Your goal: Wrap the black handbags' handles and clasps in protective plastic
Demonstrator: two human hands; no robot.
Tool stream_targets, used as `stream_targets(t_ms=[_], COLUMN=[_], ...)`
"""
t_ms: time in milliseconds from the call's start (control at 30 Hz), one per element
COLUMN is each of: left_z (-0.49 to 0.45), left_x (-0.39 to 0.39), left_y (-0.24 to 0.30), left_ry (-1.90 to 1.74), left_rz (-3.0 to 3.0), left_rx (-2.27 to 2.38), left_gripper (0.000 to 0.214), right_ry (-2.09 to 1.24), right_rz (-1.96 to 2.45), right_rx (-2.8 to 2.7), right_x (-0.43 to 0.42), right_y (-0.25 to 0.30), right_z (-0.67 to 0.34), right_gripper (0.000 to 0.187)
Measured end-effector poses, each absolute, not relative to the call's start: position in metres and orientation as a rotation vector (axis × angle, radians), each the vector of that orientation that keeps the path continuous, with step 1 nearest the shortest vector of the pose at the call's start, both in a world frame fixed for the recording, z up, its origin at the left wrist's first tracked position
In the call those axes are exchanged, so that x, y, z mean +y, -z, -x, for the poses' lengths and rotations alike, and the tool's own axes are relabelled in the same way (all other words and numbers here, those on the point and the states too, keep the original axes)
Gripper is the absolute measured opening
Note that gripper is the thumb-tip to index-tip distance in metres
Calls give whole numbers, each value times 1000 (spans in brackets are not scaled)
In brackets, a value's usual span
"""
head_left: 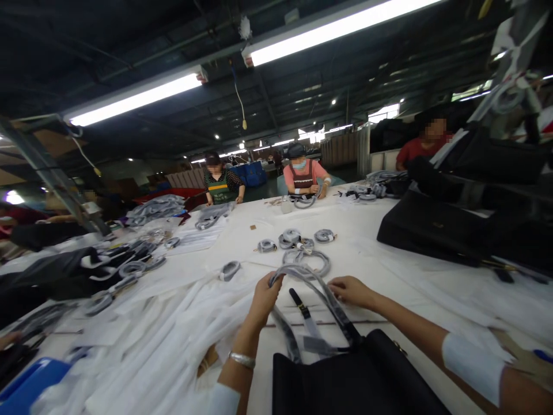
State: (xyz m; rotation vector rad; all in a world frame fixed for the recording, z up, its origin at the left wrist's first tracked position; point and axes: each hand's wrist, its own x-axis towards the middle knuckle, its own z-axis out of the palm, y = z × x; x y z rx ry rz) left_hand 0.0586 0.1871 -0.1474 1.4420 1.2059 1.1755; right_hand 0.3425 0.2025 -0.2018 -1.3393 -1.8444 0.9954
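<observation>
A black handbag [328, 380] lies at the near edge of the white table, its lower part cut off by the frame. Its looped handle [317, 279], wrapped in clear plastic film, rises from the bag's top. My left hand [265, 294] is closed around the handle's left bend. On the other side my right hand [352, 291] is beside the handle's right part, with thumb and fingers pinched at it. Inside the loop hangs a black tag strap [299, 304] with a gold-coloured buckle. Just beyond my hands lie coiled, film-wrapped straps [319, 264].
White wrapping sheets [159, 357] heap at the left, near a blue bin [37, 383]. More black bags [425, 227] lie at the right. Across the white table [246, 242], two people [222, 184] work; another person [425, 141] is at the far right.
</observation>
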Motion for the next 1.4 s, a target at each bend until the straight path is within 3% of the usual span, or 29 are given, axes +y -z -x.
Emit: stream_targets(t_ms=[200,733,967,1400], left_z=[-47,-49,-45,-33], left_x=[197,230,232,224], left_y=[183,228,231,224], left_ry=[-1211,-1430,-1414,-1327], left_rz=[-1344,-1234,-1398,-1430], left_rx=[1200,1202,1298,1387], left_gripper=[38,54,46,56], right_ry=[-757,-701,-719,-889], right_rz=[1368,1542,1562,1474], right_rx=[-1870,-1818,-1817,-1755], right_x=[175,179,179,181], right_y=[234,233,230,229], right_z=[-345,-346,-349,-340], right_gripper=[37,42,42,40])
